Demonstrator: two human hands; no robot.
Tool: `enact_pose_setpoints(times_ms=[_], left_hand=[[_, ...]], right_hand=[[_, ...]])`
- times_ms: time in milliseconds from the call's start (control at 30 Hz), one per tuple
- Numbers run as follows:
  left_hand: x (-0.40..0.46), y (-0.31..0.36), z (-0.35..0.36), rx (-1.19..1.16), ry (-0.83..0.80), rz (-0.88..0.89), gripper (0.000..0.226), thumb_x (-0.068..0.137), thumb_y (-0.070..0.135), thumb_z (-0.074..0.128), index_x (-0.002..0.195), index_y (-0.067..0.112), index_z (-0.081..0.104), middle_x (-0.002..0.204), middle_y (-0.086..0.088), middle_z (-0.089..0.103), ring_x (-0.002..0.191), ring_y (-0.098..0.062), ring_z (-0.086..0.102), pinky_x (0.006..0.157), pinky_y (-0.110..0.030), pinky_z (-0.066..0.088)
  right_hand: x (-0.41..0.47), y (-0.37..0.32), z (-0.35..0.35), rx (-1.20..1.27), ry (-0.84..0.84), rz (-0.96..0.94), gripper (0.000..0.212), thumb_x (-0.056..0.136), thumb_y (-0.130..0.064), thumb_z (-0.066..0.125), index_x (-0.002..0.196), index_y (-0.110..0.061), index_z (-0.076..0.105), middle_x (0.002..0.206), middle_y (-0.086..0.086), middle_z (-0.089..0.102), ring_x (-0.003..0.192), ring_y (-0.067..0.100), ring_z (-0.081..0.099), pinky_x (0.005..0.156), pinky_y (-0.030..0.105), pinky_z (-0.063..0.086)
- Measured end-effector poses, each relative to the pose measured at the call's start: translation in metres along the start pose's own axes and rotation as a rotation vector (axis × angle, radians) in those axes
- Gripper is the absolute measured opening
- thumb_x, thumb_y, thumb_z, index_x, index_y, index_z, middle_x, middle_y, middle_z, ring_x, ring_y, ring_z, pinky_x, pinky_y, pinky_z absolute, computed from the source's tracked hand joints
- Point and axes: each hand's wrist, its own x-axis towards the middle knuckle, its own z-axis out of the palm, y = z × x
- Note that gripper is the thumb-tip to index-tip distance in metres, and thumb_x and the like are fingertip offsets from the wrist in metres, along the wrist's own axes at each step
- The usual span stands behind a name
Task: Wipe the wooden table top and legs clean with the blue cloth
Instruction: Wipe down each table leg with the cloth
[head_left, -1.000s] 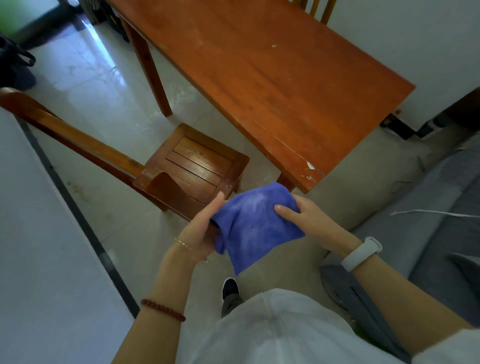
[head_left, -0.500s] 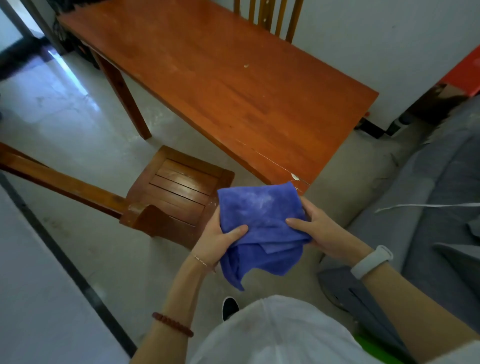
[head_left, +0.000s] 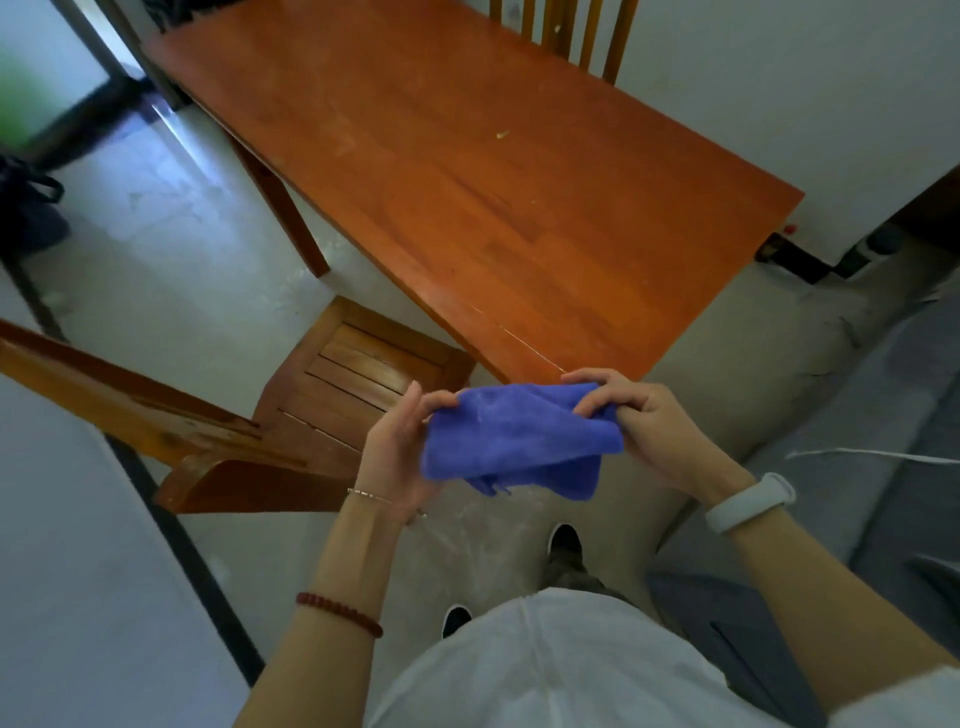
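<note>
Blue cloth (head_left: 519, 441) is held folded in the air, just off the near corner of the wooden table (head_left: 467, 171); left hand (head_left: 400, 447) and right hand (head_left: 639, 415) each pinch one end

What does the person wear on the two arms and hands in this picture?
Both forearms are bare, with no sleeves in view on them. The left arm has a string of dark red beads around the forearm and a thin chain bracelet at the wrist. The right wrist carries a white band, smooth and rounded, like a fitness tracker. No rings or gloves can be made out.
</note>
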Motion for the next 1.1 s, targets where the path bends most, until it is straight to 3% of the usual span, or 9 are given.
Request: enact_pose_setpoints(times_ms=[133, 267, 400, 467, 600, 700, 800, 933, 1100], left_hand=[[0.032, -0.004, 0.035, 0.246, 0.118, -0.109, 0.072, 0.072, 0.041, 0.067, 0.135, 0.027, 0.036, 0.135, -0.001, 0.046, 0.114, -0.024, 0.055, 0.084, -0.038, 0.053], [0.053, -0.015, 0.07, 0.33, 0.19, -0.23, 0.038, 0.085, 0.017, 0.056, 0.121, 0.005, 0.051, 0.123, -0.015, 0.056, 0.091, -0.019, 0.062, 0.069, -0.03, 0.056], [0.067, -0.032, 0.086, 0.364, 0.323, -0.141, 0.027, 0.089, 0.009, 0.051, 0.112, -0.006, 0.052, 0.091, -0.015, 0.064, 0.064, -0.01, 0.068, 0.055, -0.022, 0.056], [0.068, -0.038, 0.087, 0.379, 0.311, -0.081, 0.017, 0.09, 0.01, 0.049, 0.103, 0.002, 0.054, 0.079, -0.007, 0.067, 0.058, -0.007, 0.067, 0.052, -0.019, 0.054], [0.072, -0.044, 0.085, 0.357, 0.242, 0.012, 0.028, 0.076, 0.022, 0.055, 0.1, 0.008, 0.058, 0.075, 0.0, 0.073, 0.074, -0.014, 0.07, 0.062, -0.023, 0.056], [0.072, -0.049, 0.081, 0.256, 0.286, 0.047, 0.038, 0.071, 0.022, 0.06, 0.107, 0.013, 0.057, 0.096, -0.002, 0.071, 0.088, -0.016, 0.068, 0.069, -0.026, 0.056], [0.078, -0.055, 0.074, 0.347, 0.38, 0.105, 0.041, 0.074, 0.018, 0.065, 0.114, 0.013, 0.054, 0.113, -0.005, 0.063, 0.102, -0.02, 0.063, 0.082, -0.033, 0.055], [0.096, -0.064, 0.07, 0.49, 0.552, 0.192, 0.033, 0.079, 0.004, 0.066, 0.107, 0.012, 0.051, 0.104, -0.003, 0.061, 0.102, -0.023, 0.06, 0.09, -0.039, 0.05], [0.126, -0.075, 0.08, 0.664, 0.683, 0.236, 0.041, 0.079, 0.007, 0.065, 0.116, 0.011, 0.046, 0.106, -0.004, 0.056, 0.101, -0.023, 0.057, 0.091, -0.039, 0.048]], right_hand=[[0.018, -0.013, -0.042, -0.282, -0.028, -0.031, 0.036, 0.067, 0.0, 0.037, 0.057, -0.022, 0.064, 0.115, -0.015, 0.051, 0.109, -0.009, 0.045, 0.094, 0.023, 0.036], [0.038, -0.006, -0.073, -0.041, 0.055, -0.027, 0.01, 0.066, -0.024, 0.055, 0.068, -0.031, 0.063, 0.11, -0.007, 0.056, 0.106, 0.01, 0.052, 0.092, 0.033, 0.041], [0.048, 0.008, -0.085, 0.405, 0.171, 0.221, 0.06, 0.075, -0.027, 0.068, 0.126, -0.005, 0.045, 0.113, 0.013, 0.056, 0.1, 0.028, 0.06, 0.072, 0.027, 0.053], [0.045, 0.014, -0.087, 0.409, 0.102, 0.302, 0.072, 0.075, -0.043, 0.066, 0.125, 0.004, 0.045, 0.108, 0.017, 0.061, 0.096, 0.031, 0.061, 0.072, 0.029, 0.053], [0.043, 0.019, -0.086, 0.361, -0.018, 0.358, 0.038, 0.076, -0.035, 0.051, 0.097, -0.004, 0.059, 0.076, -0.001, 0.069, 0.069, 0.009, 0.064, 0.067, 0.024, 0.049], [0.046, 0.018, -0.084, 0.373, 0.011, 0.374, 0.031, 0.075, -0.019, 0.06, 0.104, -0.008, 0.057, 0.1, 0.006, 0.067, 0.087, 0.016, 0.066, 0.073, 0.027, 0.054], [0.054, 0.012, -0.088, 0.115, 0.1, 0.293, 0.028, 0.083, -0.007, 0.061, 0.104, -0.022, 0.051, 0.111, 0.002, 0.06, 0.099, 0.018, 0.061, 0.082, 0.032, 0.054], [0.084, 0.009, -0.099, -0.459, 0.098, 0.106, 0.035, 0.084, -0.008, 0.063, 0.115, -0.01, 0.048, 0.11, 0.002, 0.054, 0.103, 0.018, 0.052, 0.088, 0.031, 0.041], [0.124, 0.015, -0.108, -0.709, 0.109, 0.048, 0.047, 0.084, -0.012, 0.062, 0.127, -0.009, 0.043, 0.118, 0.003, 0.052, 0.107, 0.015, 0.047, 0.089, 0.028, 0.036]])
